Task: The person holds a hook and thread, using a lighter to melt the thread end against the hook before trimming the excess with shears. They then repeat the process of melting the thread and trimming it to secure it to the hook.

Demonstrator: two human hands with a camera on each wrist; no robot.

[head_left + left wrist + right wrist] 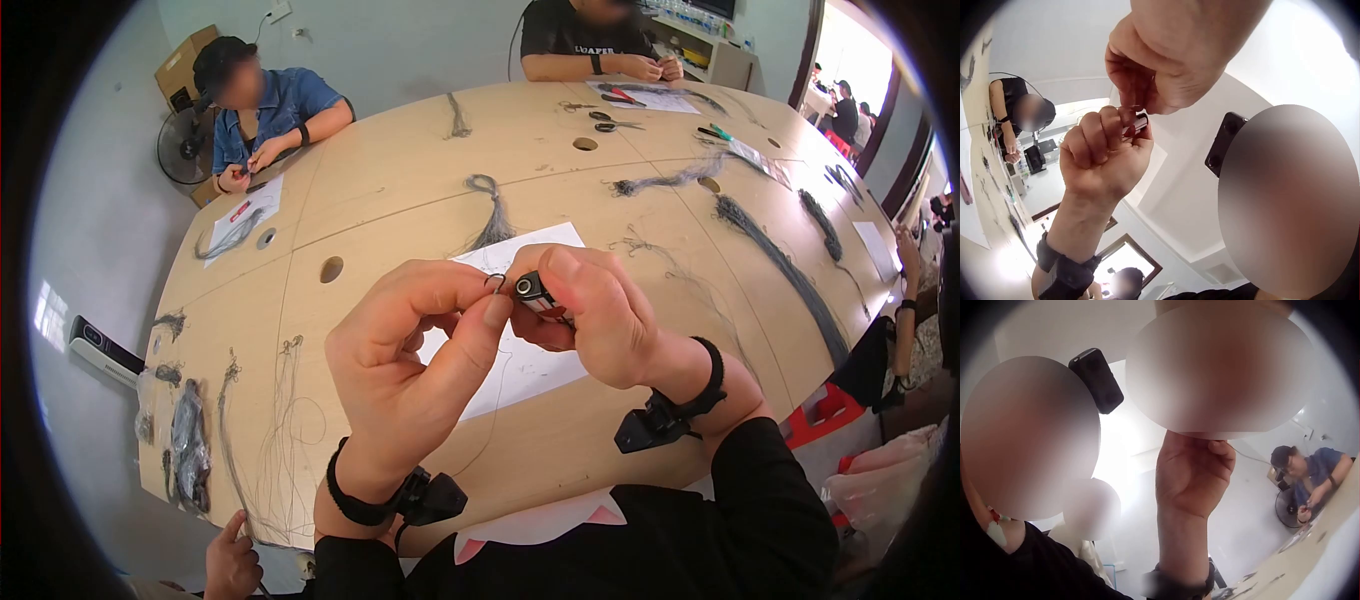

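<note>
In the head view the left hand pinches a small dark hook between thumb and index finger, with a thin line trailing down toward the table. Close beside it, the right hand grips a small dark lighter-like object, its round metal end facing the hook. The left wrist view has the left hand above and the right hand curled round the object. A blurred patch covers most of the handwork in the right wrist view, where the left hand partly shows.
White paper lies under the hands on the wooden table. Bundles of grey line, scissors and pliers lie farther back. Two people sit across the table. At lower left are plastic bags and another person's hand.
</note>
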